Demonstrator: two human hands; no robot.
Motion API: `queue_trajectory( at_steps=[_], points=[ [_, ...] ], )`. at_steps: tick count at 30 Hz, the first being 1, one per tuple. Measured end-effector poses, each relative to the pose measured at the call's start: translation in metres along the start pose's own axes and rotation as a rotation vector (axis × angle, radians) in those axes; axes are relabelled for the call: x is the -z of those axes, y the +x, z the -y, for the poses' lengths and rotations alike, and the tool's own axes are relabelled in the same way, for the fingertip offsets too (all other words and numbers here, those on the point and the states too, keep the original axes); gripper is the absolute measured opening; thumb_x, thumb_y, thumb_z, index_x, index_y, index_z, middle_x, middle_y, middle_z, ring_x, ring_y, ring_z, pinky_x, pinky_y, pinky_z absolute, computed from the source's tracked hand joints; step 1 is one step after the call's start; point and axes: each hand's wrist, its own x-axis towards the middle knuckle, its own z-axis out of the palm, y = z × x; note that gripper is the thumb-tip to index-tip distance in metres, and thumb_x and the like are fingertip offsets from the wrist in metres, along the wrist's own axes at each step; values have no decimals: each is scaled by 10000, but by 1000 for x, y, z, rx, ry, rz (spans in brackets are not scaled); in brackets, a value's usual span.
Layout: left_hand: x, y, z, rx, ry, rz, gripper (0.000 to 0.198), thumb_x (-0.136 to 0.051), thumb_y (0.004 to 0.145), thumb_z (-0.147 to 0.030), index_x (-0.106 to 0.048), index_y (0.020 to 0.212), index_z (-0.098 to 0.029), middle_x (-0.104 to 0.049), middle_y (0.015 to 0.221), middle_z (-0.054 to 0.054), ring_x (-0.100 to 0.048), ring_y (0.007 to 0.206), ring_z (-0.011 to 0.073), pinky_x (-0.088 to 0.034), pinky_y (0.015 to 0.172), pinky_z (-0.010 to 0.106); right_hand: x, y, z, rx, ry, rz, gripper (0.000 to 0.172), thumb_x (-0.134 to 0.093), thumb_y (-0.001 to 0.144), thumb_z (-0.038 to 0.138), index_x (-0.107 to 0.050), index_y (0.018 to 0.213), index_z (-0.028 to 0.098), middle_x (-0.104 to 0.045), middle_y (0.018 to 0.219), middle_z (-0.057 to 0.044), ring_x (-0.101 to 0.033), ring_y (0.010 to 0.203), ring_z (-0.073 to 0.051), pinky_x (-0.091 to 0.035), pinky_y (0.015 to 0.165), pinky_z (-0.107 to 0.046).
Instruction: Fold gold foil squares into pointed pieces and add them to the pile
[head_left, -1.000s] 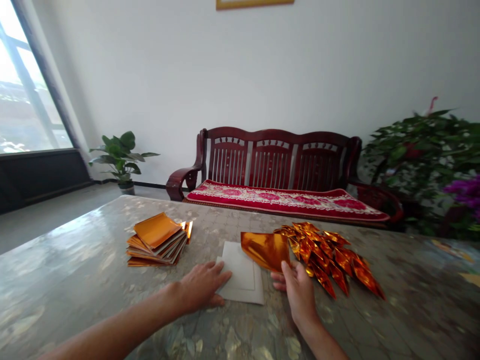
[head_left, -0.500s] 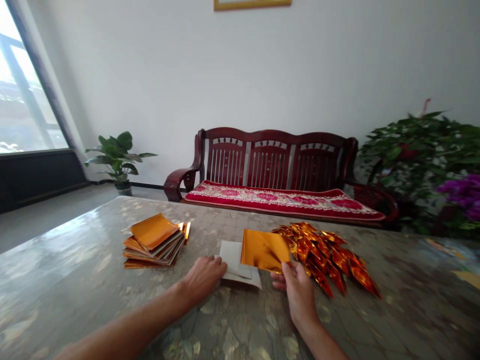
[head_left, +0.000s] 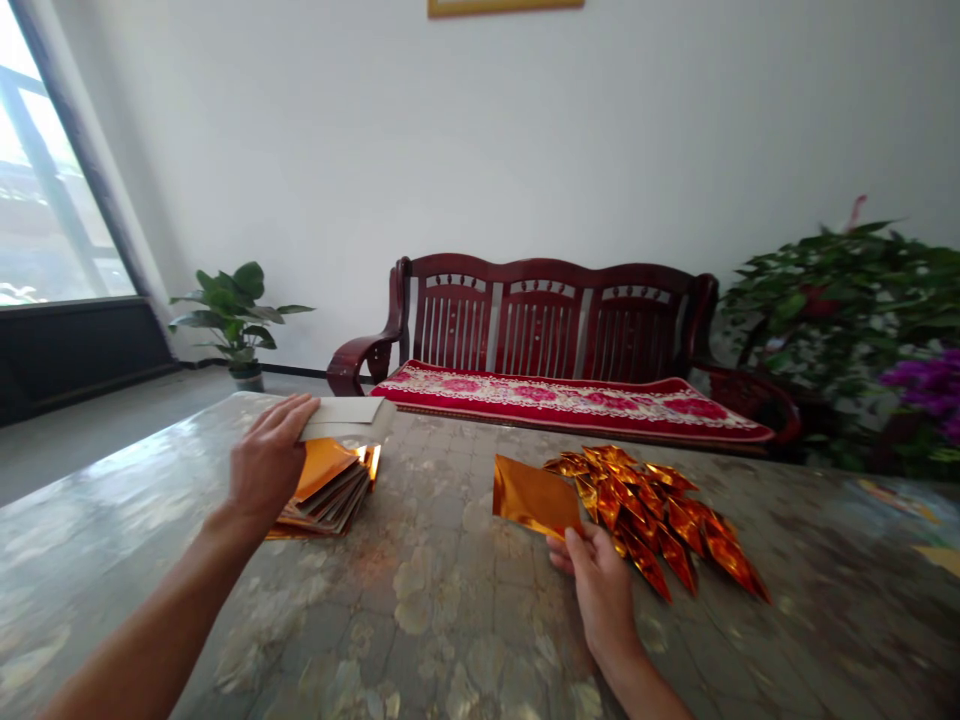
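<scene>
My left hand [head_left: 268, 462] is raised over a stack of gold foil sheets [head_left: 330, 485] at the left of the table and holds a few white-backed sheets [head_left: 346, 416] by their edge, above the stack. My right hand [head_left: 596, 582] pinches one gold foil sheet [head_left: 534, 495] by its lower corner, just above the table. To the right of that sheet lies a pile of several folded gold foil pieces [head_left: 660, 518], touching my right fingers.
The marbled table [head_left: 450, 610] stretches out in front of me. Beyond it stand a dark wooden bench [head_left: 555, 330] with a red cushion, a potted plant [head_left: 236, 315] by the window at left and a leafy plant with purple flowers [head_left: 862, 320] at right.
My left hand picked up the white-backed sheets from the middle of the table and carried them left and up, over the stack. My right hand kept the gold sheet nearly still.
</scene>
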Motion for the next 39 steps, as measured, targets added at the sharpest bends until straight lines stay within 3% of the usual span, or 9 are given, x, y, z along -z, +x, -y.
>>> queue_trajectory(
  at_steps=[3,9,12,15,18,21,26,30,39],
  points=[
    [1,-10,23,56,135,109,512,-404,826,-21,-589,1289,-137,-599,1355,97,-486,1318,225,-375,1118,341,2,3,-5,64,-106,58,373,-661,771,531,-609,911,189,-732,861,-50,-709,881,-240,-577,812,-352],
    [-3,-32,36,130,299,759,408,-373,864,-89,-697,1106,-143,-701,1121,168,-663,1032,333,-511,825,409,2,4,-5,144,-280,161,321,-646,730,451,-648,922,194,-728,1008,-100,-677,980,-286,-509,925,-421],
    [0,-33,36,96,285,918,341,-441,844,-140,-724,1033,-171,-721,1055,158,-676,988,341,-498,805,412,2,3,-2,152,-303,164,289,-619,711,405,-656,910,199,-723,1056,-112,-666,1016,-300,-492,940,-441],
    [8,-29,36,54,267,964,368,-601,778,-242,-707,1128,-211,-696,1181,143,-627,1104,367,-457,907,472,2,3,0,155,-279,156,259,-613,709,386,-657,888,204,-725,1064,-114,-654,1049,-302,-481,954,-434],
    [16,-24,27,42,276,1000,734,-737,645,-280,-565,1357,-247,-543,1421,147,-489,1290,389,-367,1023,531,3,3,1,141,-234,154,243,-632,714,380,-656,880,205,-724,1071,-109,-648,1055,-294,-474,961,-417],
    [17,-23,2,17,215,887,843,-752,660,-370,-475,1442,-217,-431,1508,171,-361,1394,402,-295,1098,536,3,2,2,114,-172,147,230,-647,712,361,-655,885,211,-725,1076,-91,-650,1032,-281,-474,946,-399],
    [-7,-46,-69,-97,-340,789,807,-715,731,-278,-409,1477,-272,-459,1503,66,-450,1359,274,-342,1134,366,2,-5,9,12,7,162,191,-702,684,340,-641,816,218,-738,1038,-59,-653,1004,-266,-487,881,-353],
    [-35,-76,-120,-173,-617,872,1034,-806,653,-260,-268,1536,-250,-299,1587,120,-310,1445,293,-299,1171,418,1,-12,16,-92,132,199,207,-748,670,339,-636,792,214,-732,1060,-49,-662,924,-242,-505,775,-317],
    [-55,-110,-163,-379,-758,899,1138,-834,655,-299,-141,1558,-306,-93,1638,137,-203,1476,350,-284,1166,509,-3,-15,19,-173,249,218,184,-749,652,312,-645,767,214,-739,1018,-36,-651,791,-195,-479,671,-278]
  ],
)
